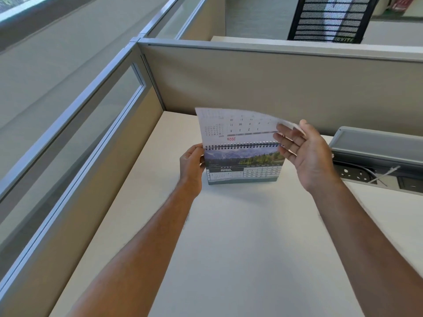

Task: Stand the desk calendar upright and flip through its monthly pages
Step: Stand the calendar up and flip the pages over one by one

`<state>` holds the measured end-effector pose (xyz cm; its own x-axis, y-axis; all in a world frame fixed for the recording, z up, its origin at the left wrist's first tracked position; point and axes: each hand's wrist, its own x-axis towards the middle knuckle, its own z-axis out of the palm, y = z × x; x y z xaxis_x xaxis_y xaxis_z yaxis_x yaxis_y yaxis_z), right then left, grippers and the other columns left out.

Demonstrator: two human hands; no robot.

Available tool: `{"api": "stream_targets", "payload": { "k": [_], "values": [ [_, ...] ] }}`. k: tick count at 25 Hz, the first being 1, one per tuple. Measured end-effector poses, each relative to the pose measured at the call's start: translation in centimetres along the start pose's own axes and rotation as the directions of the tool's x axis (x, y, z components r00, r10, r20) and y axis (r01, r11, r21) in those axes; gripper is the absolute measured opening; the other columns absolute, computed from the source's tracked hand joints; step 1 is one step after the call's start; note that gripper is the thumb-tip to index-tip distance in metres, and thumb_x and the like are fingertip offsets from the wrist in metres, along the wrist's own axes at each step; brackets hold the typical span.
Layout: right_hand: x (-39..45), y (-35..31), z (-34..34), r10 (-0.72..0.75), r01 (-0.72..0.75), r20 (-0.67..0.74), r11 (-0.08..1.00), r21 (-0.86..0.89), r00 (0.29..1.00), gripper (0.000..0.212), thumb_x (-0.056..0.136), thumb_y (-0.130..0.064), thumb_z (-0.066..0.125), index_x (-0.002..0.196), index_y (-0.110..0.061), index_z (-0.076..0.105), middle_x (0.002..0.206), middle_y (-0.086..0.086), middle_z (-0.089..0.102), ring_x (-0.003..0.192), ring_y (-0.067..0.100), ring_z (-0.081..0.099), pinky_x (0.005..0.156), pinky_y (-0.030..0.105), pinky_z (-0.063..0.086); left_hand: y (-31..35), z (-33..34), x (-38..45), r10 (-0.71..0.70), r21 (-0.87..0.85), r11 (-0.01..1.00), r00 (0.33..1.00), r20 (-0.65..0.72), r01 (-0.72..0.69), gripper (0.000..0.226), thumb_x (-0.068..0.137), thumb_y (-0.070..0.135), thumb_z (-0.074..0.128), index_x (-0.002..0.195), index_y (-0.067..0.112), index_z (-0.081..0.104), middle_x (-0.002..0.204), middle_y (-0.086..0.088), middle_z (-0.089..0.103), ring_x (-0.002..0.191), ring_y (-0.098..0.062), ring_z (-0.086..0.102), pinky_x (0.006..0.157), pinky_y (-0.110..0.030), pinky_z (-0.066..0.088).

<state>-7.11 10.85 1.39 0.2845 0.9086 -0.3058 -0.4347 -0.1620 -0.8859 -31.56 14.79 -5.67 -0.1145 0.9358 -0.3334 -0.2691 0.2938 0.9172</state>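
Observation:
A spiral-bound desk calendar (243, 167) stands upright on the pale desk (240, 236), its front showing a mountain lake photo and the APRIL page. My left hand (191, 167) grips the calendar's left edge just below the wire binding. One white page (233, 125) is lifted above the spiral and curves back, its print upside down with "2026" in red. My right hand (302, 152) holds that page's right corner, thumb behind the sheet and fingers spread in front of it.
Grey cubicle partitions (274, 81) close the desk at the back and on the left. A grey cable tray (377, 143) and a socket cut-out with wires (370, 173) lie at the right. A black mesh chair back (329, 19) stands beyond the partition.

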Motion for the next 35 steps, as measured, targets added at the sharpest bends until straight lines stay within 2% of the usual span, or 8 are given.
{"api": "stream_targets", "payload": {
  "k": [4,9,11,16,21,25,31,35],
  "values": [
    [0.6,0.5,0.1,-0.018,0.018,-0.032,1.0,0.005,0.999,0.048,0.106,-0.055,0.035,0.091,-0.021,0.066,0.118,0.002,0.079,0.108,0.02,0.075,0.088,0.035,0.055,0.2,0.0,0.1,-0.005,-0.01,1.0,1.0,0.007,0.005,0.022,0.101,0.028,0.061,0.087,0.014,0.068,0.092,-0.002,0.078,0.074,-0.011,0.07,0.067,-0.023,0.058],
    [1.1,5.1,-2.1,-0.13,0.093,-0.309,0.987,-0.131,0.942,0.013,0.097,-0.028,0.053,0.089,-0.022,0.063,0.093,-0.001,0.071,0.074,0.013,0.065,0.067,0.03,0.049,0.0,0.2,0.4,-0.007,0.022,1.0,0.999,-0.039,0.008,0.023,0.101,0.029,0.062,0.086,0.012,0.067,0.09,-0.005,0.076,0.073,-0.013,0.069,0.067,-0.024,0.058],
    [1.3,8.0,-3.6,-0.115,0.044,-0.342,0.977,-0.209,0.933,0.009,0.096,-0.02,0.054,0.098,-0.023,0.062,0.104,0.002,0.068,0.087,0.019,0.065,0.071,0.033,0.051,0.2,0.5,0.3,-0.012,0.017,1.0,0.998,-0.062,0.013,0.021,0.101,0.029,0.061,0.091,0.011,0.064,0.09,-0.008,0.072,0.073,-0.013,0.068,0.062,-0.02,0.058],
    [1.9,13.1,-6.1,-0.029,-0.082,-0.26,0.909,-0.408,0.965,0.04,0.098,-0.014,0.058,0.137,-0.023,0.06,0.136,-0.002,0.064,0.112,0.017,0.062,0.097,0.04,0.051,0.6,1.0,0.2,0.015,0.002,1.0,0.996,-0.091,-0.015,0.029,0.101,0.028,0.061,0.127,0.015,0.058,0.097,0.0,0.07,0.071,-0.009,0.074,0.055,-0.016,0.056],
    [1.8,15.0,-7.3,-0.041,-0.045,-0.157,0.861,-0.507,0.987,0.041,0.1,-0.016,0.059,0.139,-0.027,0.063,0.137,-0.004,0.069,0.122,0.02,0.064,0.092,0.031,0.048,0.2,0.9,0.5,0.007,0.041,0.999,0.998,-0.07,-0.004,0.026,0.101,0.031,0.06,0.111,0.008,0.068,0.104,-0.013,0.071,0.082,-0.016,0.069,0.058,-0.016,0.056],
    [1.3,15.1,-7.5,-0.109,-0.018,-0.206,0.846,-0.532,0.972,0.031,0.097,-0.02,0.07,0.128,-0.019,0.066,0.127,-0.002,0.07,0.114,0.023,0.065,0.089,0.03,0.047,0.0,0.8,0.5,0.027,0.065,0.998,0.997,-0.073,-0.022,0.025,0.103,0.031,0.057,0.103,0.008,0.067,0.1,-0.014,0.069,0.08,-0.014,0.067,0.057,-0.013,0.055],
    [1.0,14.3,-7.6,-0.152,-0.015,-0.262,0.841,-0.541,0.953,0.023,0.085,-0.022,0.083,0.096,-0.02,0.063,0.084,-0.004,0.07,0.079,0.013,0.064,0.075,0.029,0.045,-0.3,0.6,0.4,0.032,0.103,0.994,0.997,-0.074,-0.024,0.03,0.103,0.035,0.057,0.102,0.007,0.066,0.097,-0.013,0.071,0.08,-0.016,0.067,0.06,-0.015,0.056],
    [0.8,14.1,-7.9,-0.154,-0.001,-0.243,0.843,-0.538,0.958,0.024,0.08,-0.024,0.088,0.082,-0.021,0.064,0.077,-0.002,0.069,0.073,0.015,0.06,0.071,0.03,0.047,-0.4,0.5,0.3,0.043,0.112,0.993,0.997,-0.068,-0.036,0.029,0.103,0.035,0.056,0.099,0.009,0.066,0.102,-0.018,0.072,0.081,-0.016,0.068,0.062,-0.016,0.057]
  ]
}}
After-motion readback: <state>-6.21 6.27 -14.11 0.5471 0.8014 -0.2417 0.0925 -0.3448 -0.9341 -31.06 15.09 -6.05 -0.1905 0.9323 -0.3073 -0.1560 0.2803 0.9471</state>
